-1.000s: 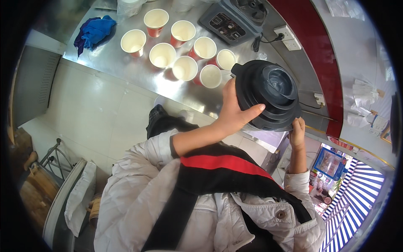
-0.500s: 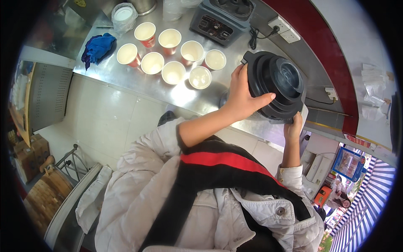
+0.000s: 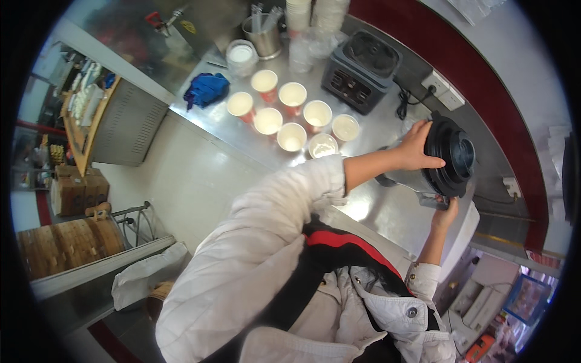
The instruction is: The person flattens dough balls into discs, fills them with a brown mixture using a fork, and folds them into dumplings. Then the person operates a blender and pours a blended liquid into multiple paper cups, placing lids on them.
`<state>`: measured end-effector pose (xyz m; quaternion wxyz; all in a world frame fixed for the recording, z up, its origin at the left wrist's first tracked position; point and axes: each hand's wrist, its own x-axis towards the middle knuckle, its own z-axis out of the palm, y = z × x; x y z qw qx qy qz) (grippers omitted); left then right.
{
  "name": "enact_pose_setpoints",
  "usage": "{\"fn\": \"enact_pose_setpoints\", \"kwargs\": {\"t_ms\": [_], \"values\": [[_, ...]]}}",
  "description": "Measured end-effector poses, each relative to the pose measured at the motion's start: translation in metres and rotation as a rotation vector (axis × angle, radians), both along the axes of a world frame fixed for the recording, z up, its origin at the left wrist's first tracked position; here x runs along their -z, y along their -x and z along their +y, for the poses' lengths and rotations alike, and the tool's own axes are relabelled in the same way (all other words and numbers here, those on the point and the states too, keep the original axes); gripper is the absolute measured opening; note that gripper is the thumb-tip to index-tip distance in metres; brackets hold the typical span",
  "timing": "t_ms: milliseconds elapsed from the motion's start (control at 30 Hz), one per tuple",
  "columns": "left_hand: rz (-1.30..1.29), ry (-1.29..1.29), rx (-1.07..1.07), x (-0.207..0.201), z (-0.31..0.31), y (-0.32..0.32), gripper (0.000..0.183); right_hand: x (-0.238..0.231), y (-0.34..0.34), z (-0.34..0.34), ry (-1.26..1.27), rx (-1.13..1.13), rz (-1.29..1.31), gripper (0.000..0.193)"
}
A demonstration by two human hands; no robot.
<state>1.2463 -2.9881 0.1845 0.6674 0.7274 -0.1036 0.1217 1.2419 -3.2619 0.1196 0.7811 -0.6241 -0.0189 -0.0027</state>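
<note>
My left hand [image 3: 416, 145] grips the black lid end of a blender jug [image 3: 448, 158], which is tipped on its side above the steel counter [image 3: 375, 206]. My right hand [image 3: 446, 212] holds the jug from below, near its handle. Several red paper cups [image 3: 292, 136] filled with a pale liquid stand in a cluster on the counter to the left of the jug. The black blender base [image 3: 361, 71] sits behind the cups, plugged into a wall socket [image 3: 443, 91].
A blue cloth [image 3: 206, 89] lies at the counter's left end. A metal pot with utensils [image 3: 264, 36], a lidded tub [image 3: 241, 55] and stacked cups [image 3: 298, 18] stand at the back. Bamboo steamers [image 3: 66, 242] and cardboard boxes [image 3: 72, 190] sit on the floor at left.
The jug, still in both hands, now sits farther right of the cups. The view has shifted, showing more of the counter's back and the floor at left.
</note>
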Motion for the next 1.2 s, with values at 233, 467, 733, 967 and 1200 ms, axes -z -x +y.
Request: {"fn": "enact_pose_setpoints", "kwargs": {"t_ms": [233, 467, 733, 967, 1200], "values": [[0.163, -0.118, 0.152, -0.014, 0.030, -0.034, 0.113, 0.008, -0.011, -0.005, 0.284, 0.448, -0.012, 0.041], [-0.007, -0.508, -0.550, 0.031, 0.361, -0.009, 0.047, -0.012, 0.109, 0.035, 0.645, 0.493, 0.052, 0.023], [0.336, -1.237, -0.414, 0.139, 0.595, 0.007, 0.057, -0.061, 0.130, 0.257, 0.579, 0.114, 0.131, 0.023], [0.722, -1.351, -0.329, 0.101, 0.568, -0.005, 0.081, -0.100, 0.144, 0.340, 0.606, 0.006, 0.205, 0.022], [0.276, -1.029, -0.513, 0.051, 0.579, 0.029, 0.085, -0.114, 0.124, 0.399, 0.620, -0.160, 0.079, 0.017]]}}
